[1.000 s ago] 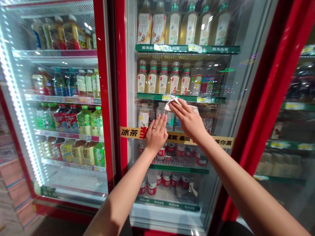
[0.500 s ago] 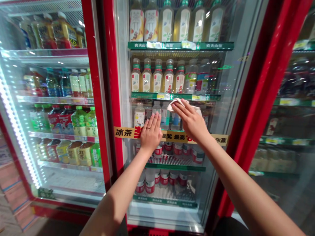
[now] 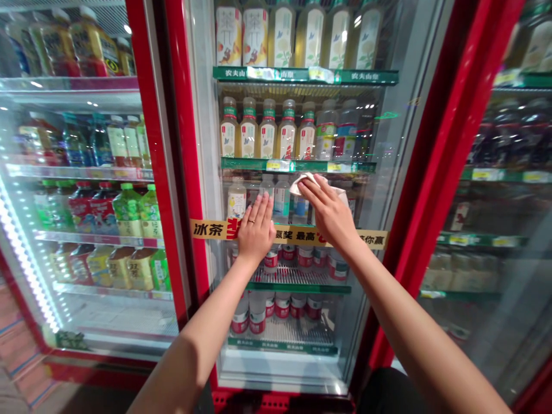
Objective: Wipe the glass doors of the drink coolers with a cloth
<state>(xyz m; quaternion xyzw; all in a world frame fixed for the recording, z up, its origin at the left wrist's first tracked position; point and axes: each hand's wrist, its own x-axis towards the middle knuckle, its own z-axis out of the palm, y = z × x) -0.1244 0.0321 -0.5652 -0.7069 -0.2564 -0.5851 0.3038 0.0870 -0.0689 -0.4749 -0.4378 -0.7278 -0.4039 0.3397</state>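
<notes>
I face the glass door [image 3: 388, 172] of a red-framed drinks fridge. My left hand [image 3: 256, 227] lies flat on the glass with its fingers together and stretched out, over a yellow sticker strip [image 3: 207, 229] with red and black print. My right hand [image 3: 328, 211] presses a white cloth [image 3: 304, 183] against the glass just under a green shelf edge [image 3: 297, 166]; most of the cloth is hidden under the fingers. Behind the glass stand rows of tea bottles [image 3: 267, 129] and white bottles with red labels [image 3: 282, 305].
A second lit fridge [image 3: 86, 190] at the left holds green, red and yellow drink bottles. Red door frames [image 3: 181, 172] stand on both sides of the glass. Another fridge door [image 3: 495, 190] at the right shows dim shelves.
Both hands stay on the glass in about the same place on the door. The view has shifted so the fridges sit further left and slightly higher in the picture.
</notes>
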